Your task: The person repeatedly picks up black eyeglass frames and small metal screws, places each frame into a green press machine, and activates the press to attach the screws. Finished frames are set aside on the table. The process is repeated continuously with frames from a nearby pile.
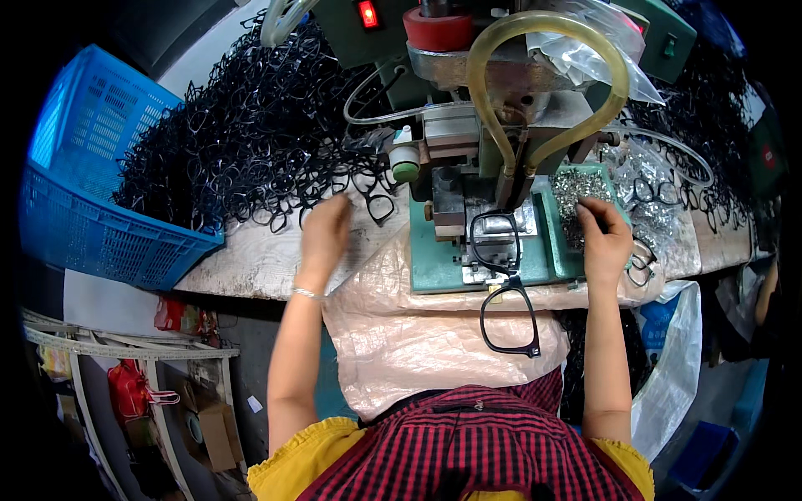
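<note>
A black eyeglass frame [513,279] sits at the press fixture [489,271], one rim over the metal block and the other hanging past the base's front edge. My left hand [326,238] is beside the heap of black eyeglass frames [251,117]; motion smears its fingers, so any hold is unclear. Over the green tray [547,225] of small silvery metal parts [578,188], my right hand [607,238] has its thumb and fingers pinched together. Whatever may be between those fingertips is too small to make out.
The green press [468,63] rises in front of me, with a looped yellowish hose [620,63]. A blue plastic crate [109,221] lies tilted at the left. More frames [710,117] lie at the right. Pale woven sheeting [401,351] drapes over the table edge toward my lap.
</note>
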Demonstrator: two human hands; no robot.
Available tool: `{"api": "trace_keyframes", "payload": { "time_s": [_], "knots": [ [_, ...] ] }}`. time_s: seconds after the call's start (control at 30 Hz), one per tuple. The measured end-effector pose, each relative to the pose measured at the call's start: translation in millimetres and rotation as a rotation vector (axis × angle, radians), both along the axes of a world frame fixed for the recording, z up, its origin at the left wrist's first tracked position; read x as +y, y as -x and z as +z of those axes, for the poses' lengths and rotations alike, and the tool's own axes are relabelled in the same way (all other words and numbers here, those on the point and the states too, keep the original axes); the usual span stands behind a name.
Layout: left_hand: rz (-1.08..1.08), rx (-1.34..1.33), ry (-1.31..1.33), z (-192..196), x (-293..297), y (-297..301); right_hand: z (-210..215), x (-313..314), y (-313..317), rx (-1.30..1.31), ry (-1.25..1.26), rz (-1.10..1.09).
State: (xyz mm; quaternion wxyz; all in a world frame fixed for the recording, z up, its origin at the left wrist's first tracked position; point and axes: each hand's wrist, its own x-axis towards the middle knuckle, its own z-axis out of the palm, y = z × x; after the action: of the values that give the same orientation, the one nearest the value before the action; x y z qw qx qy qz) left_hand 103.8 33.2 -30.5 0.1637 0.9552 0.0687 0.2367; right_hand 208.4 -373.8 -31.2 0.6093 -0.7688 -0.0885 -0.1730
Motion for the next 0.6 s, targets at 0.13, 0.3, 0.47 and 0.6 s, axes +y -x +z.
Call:
{"api": "trace_keyframes", "payload": {
  "time_s": [0.13,0.3,0.47,0.6],
  "knots": [
    [0.152,-0.284,0.165,48,59,-5,7,2,-1,-0.038,0.123,-0.018],
    [0.633,-0.031,0.122,-24,79,-37,11,-18,11,-0.160,0.322,-0.164],
    [0.401,-0.095,0.113,-61,65,-27,22,-47,51,0.006,0.221,-0.168],
    [0.280,0.027,0.096,-31,42,-20,54,-6,48,-0.095,0.124,0.193]
  ]
}}
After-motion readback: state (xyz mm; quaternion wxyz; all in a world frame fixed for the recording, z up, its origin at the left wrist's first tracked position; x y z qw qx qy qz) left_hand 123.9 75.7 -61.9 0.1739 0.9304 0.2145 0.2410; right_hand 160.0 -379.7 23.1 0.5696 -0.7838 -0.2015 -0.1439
